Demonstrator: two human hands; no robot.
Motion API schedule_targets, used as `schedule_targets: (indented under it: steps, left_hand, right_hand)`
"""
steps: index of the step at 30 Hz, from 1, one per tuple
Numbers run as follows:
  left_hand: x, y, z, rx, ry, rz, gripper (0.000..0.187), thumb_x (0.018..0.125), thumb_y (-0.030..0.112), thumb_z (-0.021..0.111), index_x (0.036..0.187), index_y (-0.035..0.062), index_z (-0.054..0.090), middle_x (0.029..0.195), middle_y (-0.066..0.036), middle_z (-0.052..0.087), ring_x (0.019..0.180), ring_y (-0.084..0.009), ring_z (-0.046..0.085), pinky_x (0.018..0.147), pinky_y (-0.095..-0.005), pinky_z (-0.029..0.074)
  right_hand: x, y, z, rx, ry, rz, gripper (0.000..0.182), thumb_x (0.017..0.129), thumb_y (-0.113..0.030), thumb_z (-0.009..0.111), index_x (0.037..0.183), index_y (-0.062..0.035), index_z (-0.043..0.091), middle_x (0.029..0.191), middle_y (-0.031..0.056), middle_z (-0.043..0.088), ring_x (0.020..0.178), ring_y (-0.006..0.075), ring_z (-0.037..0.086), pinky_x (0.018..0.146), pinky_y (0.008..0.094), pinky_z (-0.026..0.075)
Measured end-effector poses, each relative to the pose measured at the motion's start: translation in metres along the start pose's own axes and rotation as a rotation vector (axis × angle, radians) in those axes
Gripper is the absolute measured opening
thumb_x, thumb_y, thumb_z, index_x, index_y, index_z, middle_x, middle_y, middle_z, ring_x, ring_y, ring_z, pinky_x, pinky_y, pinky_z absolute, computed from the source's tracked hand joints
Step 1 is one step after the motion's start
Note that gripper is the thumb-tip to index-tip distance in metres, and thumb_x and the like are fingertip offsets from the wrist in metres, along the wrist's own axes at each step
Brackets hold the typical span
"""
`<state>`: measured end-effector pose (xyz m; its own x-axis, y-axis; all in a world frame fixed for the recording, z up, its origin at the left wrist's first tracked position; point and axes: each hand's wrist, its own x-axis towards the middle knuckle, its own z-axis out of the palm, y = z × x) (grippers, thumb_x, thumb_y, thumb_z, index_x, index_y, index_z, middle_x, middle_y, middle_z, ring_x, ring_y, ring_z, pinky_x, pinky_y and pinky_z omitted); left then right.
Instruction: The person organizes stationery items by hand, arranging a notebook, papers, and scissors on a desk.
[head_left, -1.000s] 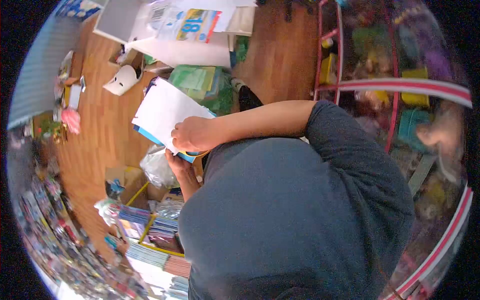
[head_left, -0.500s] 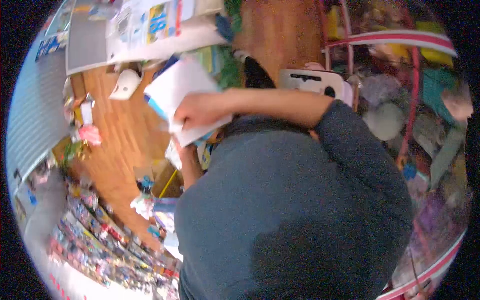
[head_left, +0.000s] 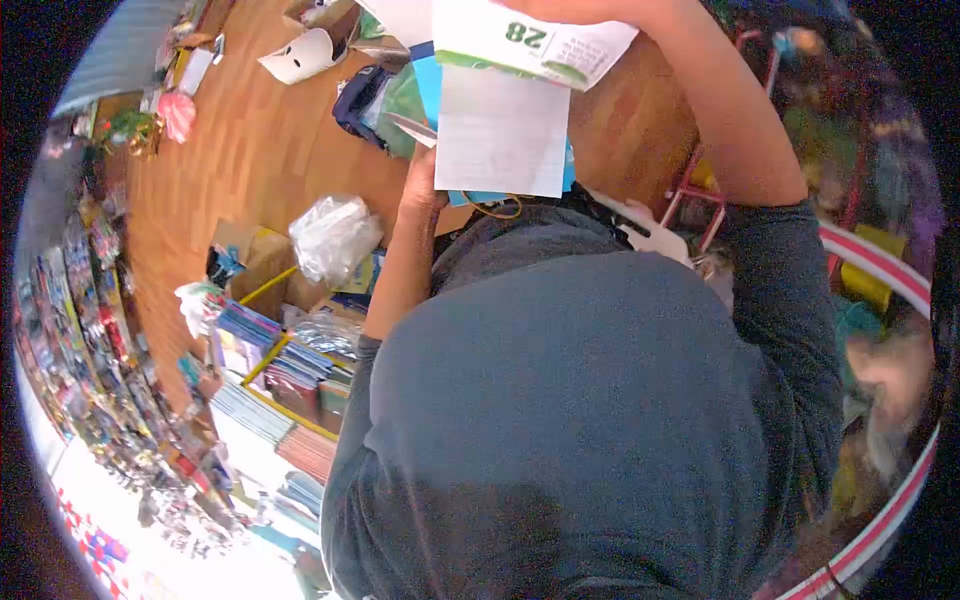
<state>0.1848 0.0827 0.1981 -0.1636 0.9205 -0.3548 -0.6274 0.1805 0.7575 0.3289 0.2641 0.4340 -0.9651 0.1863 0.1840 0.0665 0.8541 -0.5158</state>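
My left hand (head_left: 427, 182) grips the lower left edge of a white paper pad (head_left: 502, 130), which has blue sheets (head_left: 427, 88) showing around it. A pale pointed strip (head_left: 412, 128) sticks out beside that hand. At the top edge of the view, my right hand (head_left: 575, 8) is closed on a white printed wrapper (head_left: 515, 42) with green bands and an upside-down "28". Its fingertips are partly cut off by the frame. The wrapper overlaps the pad's upper end. A thin tan loop (head_left: 497, 208) hangs below the pad, near my lap.
A white cap (head_left: 300, 57) and a dark blue bag (head_left: 362, 105) lie on the wooden floor (head_left: 240, 130). Left of me are a clear plastic bag (head_left: 335, 238), yellow-edged boxes of notebooks (head_left: 300, 375) and crowded shelves (head_left: 100, 330). A pink-railed rack (head_left: 880, 260) stands at right.
My right hand has moved from across the white pad to beyond its far end, where the green-printed wrapper now shows. The camera view has turned, bringing more boxes into sight on the left.
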Motion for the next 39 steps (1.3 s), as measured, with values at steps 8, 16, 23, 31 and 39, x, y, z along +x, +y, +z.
schedule_targets:
  steps: [8, 16, 23, 31, 39]
  left_hand:
    - [-0.017, 0.009, 0.025, -0.171, 0.125, 0.028, 0.059, 0.073, 0.021, 0.058, 0.122, 0.0026, 0.031, 0.112, -0.011, 0.047, 0.099, -0.0216, 0.049, 0.082, -0.0341, 0.043]
    - [-0.016, 0.006, -0.003, -0.224, 0.097, 0.199, 0.049, 0.075, 0.027, 0.052, 0.116, 0.0056, 0.038, 0.105, -0.010, 0.051, 0.093, -0.0210, 0.053, 0.079, -0.0345, 0.045]
    - [-0.014, 0.007, -0.017, -0.305, 0.158, 0.162, 0.056, 0.072, 0.020, 0.058, 0.119, 0.0048, 0.033, 0.106, -0.011, 0.050, 0.094, -0.0218, 0.053, 0.079, -0.0342, 0.046]
    - [-0.012, 0.001, -0.030, -0.266, 0.131, 0.126, 0.056, 0.076, 0.007, 0.049, 0.125, 0.0020, 0.023, 0.111, -0.014, 0.047, 0.101, -0.0229, 0.049, 0.086, -0.0345, 0.042]
    - [-0.017, 0.007, -0.019, -0.152, 0.084, 0.151, 0.060, 0.067, 0.010, 0.051, 0.124, 0.0057, 0.030, 0.106, -0.011, 0.050, 0.092, -0.0198, 0.052, 0.076, -0.0321, 0.045]
  right_hand:
    - [-0.002, -0.013, 0.102, -0.288, -0.140, -0.179, 0.011, 0.069, -0.012, 0.049, 0.076, -0.0043, 0.053, 0.077, 0.0120, 0.050, 0.075, 0.0279, 0.052, 0.058, 0.0390, 0.045]
    - [-0.003, -0.037, 0.167, -0.515, -0.023, -0.195, 0.014, 0.061, -0.014, 0.053, 0.069, -0.0021, 0.054, 0.070, 0.0080, 0.049, 0.068, 0.0196, 0.049, 0.047, 0.0290, 0.044]
    - [0.007, -0.029, 0.176, -0.255, -0.096, -0.040, 0.011, 0.067, -0.013, 0.052, 0.072, -0.0031, 0.055, 0.076, 0.0114, 0.054, 0.070, 0.0254, 0.054, 0.053, 0.0358, 0.046]
    - [0.027, 0.006, 0.149, 0.207, -0.242, 0.087, 0.021, 0.065, -0.017, 0.064, 0.064, 0.0000, 0.052, 0.056, 0.0125, 0.048, 0.052, 0.0185, 0.048, 0.051, 0.0332, 0.037]
    - [0.064, 0.018, 0.078, 0.263, -0.331, 0.132, 0.033, 0.070, -0.019, 0.065, 0.056, 0.0012, 0.043, 0.048, 0.0012, 0.033, 0.049, 0.0057, 0.030, 0.044, 0.0263, 0.028]
